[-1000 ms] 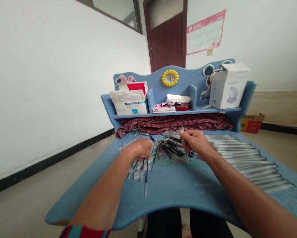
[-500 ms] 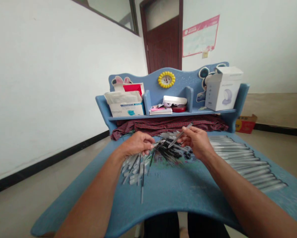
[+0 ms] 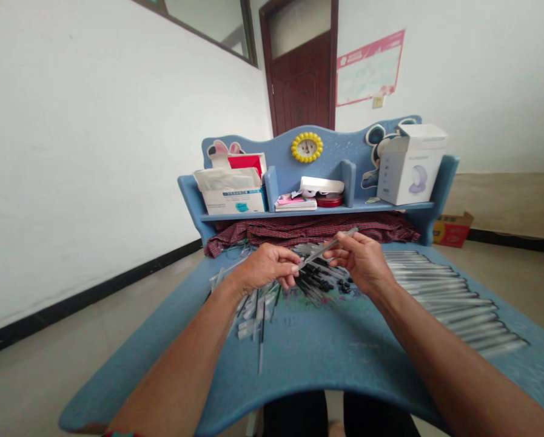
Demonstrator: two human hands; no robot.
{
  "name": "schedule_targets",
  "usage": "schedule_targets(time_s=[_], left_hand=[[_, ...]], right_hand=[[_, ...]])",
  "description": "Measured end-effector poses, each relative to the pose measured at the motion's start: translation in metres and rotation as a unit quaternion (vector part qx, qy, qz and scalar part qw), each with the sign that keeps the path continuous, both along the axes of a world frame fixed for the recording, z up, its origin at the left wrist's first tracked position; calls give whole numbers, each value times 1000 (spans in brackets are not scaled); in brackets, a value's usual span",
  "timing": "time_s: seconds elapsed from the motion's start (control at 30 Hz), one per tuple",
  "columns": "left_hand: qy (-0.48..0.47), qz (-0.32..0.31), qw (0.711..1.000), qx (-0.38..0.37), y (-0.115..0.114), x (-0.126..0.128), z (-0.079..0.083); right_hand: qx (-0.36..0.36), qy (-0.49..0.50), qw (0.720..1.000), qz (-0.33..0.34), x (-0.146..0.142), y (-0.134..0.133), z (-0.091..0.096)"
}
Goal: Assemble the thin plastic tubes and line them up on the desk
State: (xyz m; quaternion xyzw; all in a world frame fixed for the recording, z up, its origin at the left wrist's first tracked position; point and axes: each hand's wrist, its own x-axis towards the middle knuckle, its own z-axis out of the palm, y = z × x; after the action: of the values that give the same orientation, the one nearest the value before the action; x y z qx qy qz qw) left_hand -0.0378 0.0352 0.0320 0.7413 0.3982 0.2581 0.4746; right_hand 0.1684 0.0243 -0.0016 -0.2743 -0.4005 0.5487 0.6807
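Note:
A clear-barrelled pen (image 3: 324,250) is held at a slant over the middle of the desk. My right hand (image 3: 362,260) pinches its upper part between thumb and fingers. At the pen's lower left end, the thumb and fingertips of my left hand (image 3: 272,267) close around the tip; any small part inside them is hidden. Beneath the hands lies a heap of dark refills and black pen parts (image 3: 315,279). Below my left forearm and wrist, loose clear barrels or caps (image 3: 253,318) are scattered.
Many pens (image 3: 449,297) lie in a neat row at the right of the blue desk (image 3: 317,352). A checked cloth (image 3: 308,229) is bunched under the shelf. The shelf bears a mask box (image 3: 230,197), notebooks (image 3: 295,204) and a white carton (image 3: 410,164).
My left hand has moved right, and its fingertips now meet the pen's lower end. The right hand still holds the pen, nearly in the same place.

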Motion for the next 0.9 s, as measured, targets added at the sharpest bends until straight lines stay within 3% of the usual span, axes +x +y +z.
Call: schedule_targets(time_s=[0.3,0.63,0.8,0.9], left_hand=[[-9,-11,1000,-17,-1,11,-10],[133,-73,988,-39,4,19,-31],[234,-117,963,70,8,17,-30],[241,-125,955,117,7,17,-28]], right_hand=[[0,-56,998,5,-4,-3,-3],[50,-264,963,2,-16,-8,-7],[72,-348,934,28,-21,-10,-11],[96,-387,916,31,-24,-11,-14]])
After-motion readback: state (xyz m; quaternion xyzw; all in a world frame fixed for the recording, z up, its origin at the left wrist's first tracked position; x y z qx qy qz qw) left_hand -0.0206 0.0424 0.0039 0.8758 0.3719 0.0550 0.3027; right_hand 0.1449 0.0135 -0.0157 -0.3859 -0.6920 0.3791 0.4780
